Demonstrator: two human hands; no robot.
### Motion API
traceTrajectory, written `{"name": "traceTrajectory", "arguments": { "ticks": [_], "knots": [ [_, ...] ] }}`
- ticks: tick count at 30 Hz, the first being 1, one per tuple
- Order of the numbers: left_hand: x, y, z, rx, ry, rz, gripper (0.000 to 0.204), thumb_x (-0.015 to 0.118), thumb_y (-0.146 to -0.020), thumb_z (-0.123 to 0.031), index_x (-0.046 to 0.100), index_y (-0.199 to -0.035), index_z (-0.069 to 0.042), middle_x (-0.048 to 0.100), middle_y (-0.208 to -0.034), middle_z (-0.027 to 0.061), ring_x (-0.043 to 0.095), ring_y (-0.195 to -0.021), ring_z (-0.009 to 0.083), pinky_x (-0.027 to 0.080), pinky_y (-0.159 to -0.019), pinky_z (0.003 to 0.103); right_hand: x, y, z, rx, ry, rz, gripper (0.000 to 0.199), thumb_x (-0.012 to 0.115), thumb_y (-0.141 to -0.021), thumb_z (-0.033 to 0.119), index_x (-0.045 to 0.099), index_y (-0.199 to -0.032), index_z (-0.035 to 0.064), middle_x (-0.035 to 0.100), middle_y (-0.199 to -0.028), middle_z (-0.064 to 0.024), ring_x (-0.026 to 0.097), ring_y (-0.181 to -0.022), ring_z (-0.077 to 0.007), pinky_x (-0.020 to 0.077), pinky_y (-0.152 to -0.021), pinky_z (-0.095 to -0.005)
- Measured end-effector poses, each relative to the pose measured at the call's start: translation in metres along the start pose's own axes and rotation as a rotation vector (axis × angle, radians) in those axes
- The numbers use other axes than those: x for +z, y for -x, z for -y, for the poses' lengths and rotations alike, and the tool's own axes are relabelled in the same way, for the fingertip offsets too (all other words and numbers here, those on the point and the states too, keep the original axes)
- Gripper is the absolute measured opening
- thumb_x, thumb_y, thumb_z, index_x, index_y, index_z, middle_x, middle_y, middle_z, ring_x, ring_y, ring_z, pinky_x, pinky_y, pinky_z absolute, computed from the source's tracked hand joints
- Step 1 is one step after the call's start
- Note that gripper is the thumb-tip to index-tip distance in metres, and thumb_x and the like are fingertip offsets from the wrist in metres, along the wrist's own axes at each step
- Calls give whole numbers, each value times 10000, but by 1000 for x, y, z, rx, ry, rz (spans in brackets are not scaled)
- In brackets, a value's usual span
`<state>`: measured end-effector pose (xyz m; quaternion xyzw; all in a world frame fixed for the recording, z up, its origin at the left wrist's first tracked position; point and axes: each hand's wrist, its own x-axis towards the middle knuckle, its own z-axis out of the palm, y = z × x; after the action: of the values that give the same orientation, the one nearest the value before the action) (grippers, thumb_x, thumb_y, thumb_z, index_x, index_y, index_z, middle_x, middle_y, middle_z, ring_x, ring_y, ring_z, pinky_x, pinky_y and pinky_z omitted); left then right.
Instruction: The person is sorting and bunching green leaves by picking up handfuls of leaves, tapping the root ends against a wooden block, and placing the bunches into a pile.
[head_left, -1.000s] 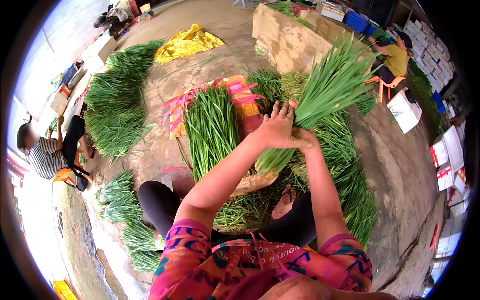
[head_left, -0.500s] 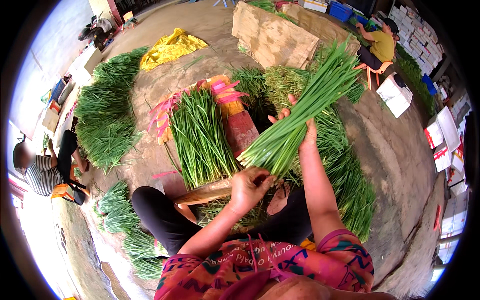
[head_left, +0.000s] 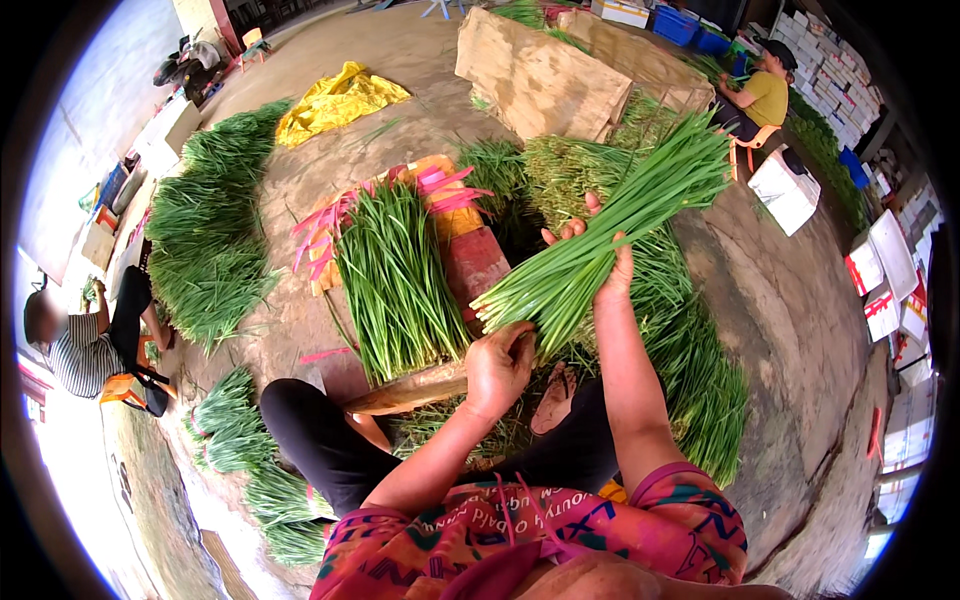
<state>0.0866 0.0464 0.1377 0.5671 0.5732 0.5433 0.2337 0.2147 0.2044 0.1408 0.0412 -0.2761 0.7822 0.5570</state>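
Head view: we support the bundle of green stalks (head_left: pixel 640 205) in our right hand (head_left: pixel 607 265), palm beneath it and fingers curled around its sides. The bundle slants in front of us, leaf tips toward the upper right, pale ends toward the lower left. We position our left hand (head_left: pixel 500 370), fingers curled, at the pale ends; whether it grips any stalks, we cannot tell. To the left, a second bundle (head_left: pixel 400 280) lies between pink ribbons (head_left: pixel 320 235), beside a red surface (head_left: pixel 475 265). Along our right lies a stalk pile (head_left: pixel 700 370).
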Motion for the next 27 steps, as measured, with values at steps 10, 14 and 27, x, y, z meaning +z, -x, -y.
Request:
{"name": "traceTrajectory", "arguments": {
  "ticks": [10, 14, 27],
  "knots": [
    [14, -27, 6, 73, 10, -7, 90, 610, -696, -13, 618, -785, -6, 594, -684, 151, 589, -614, 279, 457, -548, 306, 2, -2, -3, 33, 68, 34, 685, 681, -697, 288, 331, -1270, 150, 555, -871, -96, 537, -857, -232, 324, -960, -492],
    [24, -32, 1, 115, 57, -55, 112, 636, -686, -32, 627, -796, -15, 576, -667, 125, 577, -579, 252, 455, -538, 292, -4, -2, -1, 29, 74, 39, 686, 677, -703, 283, 325, -1277, 150, 558, -875, -96, 541, -860, -234, 325, -960, -492],
    [22, -43, 10, -222, 559, 66, 77, 602, -737, 37, 566, -729, -30, 545, -646, -30, 452, -535, 25, 370, -488, 184, -9, 0, -5, 77, 113, 22, 705, 676, -702, 326, 321, -1275, 124, 536, -869, -95, 536, -851, -237, 333, -953, -495]
  ]
}}
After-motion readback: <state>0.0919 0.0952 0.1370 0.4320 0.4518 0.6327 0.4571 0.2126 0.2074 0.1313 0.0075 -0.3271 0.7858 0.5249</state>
